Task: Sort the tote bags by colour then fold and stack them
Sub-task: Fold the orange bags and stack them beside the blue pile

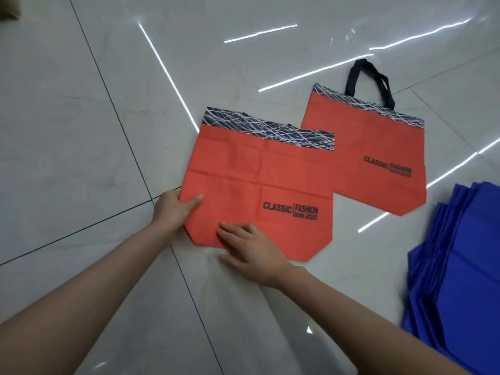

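Two orange-red tote bags with a black-and-white scribble band lie flat on the floor. The near bag overlaps the lower left part of the far bag, whose black handles stick out at the top. My left hand pinches the near bag's lower left edge, thumb on top. My right hand lies flat on that bag's bottom edge with straight fingers. A pile of blue tote bags lies at the right edge.
Glossy white floor tiles with dark grout lines and bright light reflections surround the bags. A brown object shows in the top left corner.
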Tool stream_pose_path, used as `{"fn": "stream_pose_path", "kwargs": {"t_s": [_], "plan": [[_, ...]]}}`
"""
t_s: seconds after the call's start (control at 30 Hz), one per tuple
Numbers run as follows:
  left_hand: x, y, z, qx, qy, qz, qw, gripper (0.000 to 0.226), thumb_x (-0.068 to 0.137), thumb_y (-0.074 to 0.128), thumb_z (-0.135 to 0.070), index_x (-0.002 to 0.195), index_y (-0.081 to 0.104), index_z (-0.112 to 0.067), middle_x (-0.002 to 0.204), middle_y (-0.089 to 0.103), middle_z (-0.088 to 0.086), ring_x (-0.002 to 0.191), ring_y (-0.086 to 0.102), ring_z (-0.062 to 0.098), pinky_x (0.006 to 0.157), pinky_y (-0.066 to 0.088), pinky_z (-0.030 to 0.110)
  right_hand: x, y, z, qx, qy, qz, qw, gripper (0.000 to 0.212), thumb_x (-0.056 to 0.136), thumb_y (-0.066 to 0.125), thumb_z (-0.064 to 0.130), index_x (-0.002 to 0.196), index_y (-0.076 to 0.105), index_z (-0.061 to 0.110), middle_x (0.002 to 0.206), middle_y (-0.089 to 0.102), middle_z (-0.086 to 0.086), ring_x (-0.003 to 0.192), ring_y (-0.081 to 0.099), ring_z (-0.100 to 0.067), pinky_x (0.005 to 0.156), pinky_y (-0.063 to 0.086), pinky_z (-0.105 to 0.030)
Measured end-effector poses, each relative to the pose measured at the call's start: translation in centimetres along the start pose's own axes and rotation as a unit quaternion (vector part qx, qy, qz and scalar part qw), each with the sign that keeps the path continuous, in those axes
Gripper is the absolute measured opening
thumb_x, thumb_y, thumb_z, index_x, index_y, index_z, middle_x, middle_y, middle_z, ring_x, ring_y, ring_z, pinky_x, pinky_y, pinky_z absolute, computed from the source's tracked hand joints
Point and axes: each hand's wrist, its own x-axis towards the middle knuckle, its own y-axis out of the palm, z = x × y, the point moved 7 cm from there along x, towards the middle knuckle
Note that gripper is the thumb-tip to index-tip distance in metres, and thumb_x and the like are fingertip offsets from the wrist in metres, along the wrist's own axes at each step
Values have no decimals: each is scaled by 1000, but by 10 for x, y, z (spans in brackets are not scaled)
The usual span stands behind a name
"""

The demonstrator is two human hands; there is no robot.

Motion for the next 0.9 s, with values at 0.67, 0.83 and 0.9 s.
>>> {"fn": "stream_pose_path", "kwargs": {"t_s": [0.67, 0.83, 0.9], "plan": [[-15, -104, 52, -95, 78, 51, 991, 70, 92, 44, 11, 139, 27, -38, 144, 34, 7, 113, 52, 17, 91, 42, 28, -46, -71, -99, 123, 78, -188, 971, 42, 85, 58, 3, 124, 63, 16, 123, 63, 1, 113, 58, -10, 97, 37, -9], [-16, -86, 5, -10, 176, 109, 978, 52, 85, 62, 2, 125, 50, -29, 140, 45, -17, 131, 30, -7, 102, 24, 11, -42, -81, -112, 329, 190, -183, 907, 12, 89, 64, 22, 96, 73, 22, 86, 72, 9, 75, 60, 2, 70, 45, -15], [-13, -81, -7, -74, 146, 99, 982, 30, 87, 61, -2, 101, 61, -29, 98, 62, -38, 101, 54, -15, 83, 37, 2, -40, -86, -118, 400, 235, -233, 855, 13, 88, 65, 27, 81, 71, 17, 68, 68, 14, 63, 58, 1, 61, 43, -13]]}}
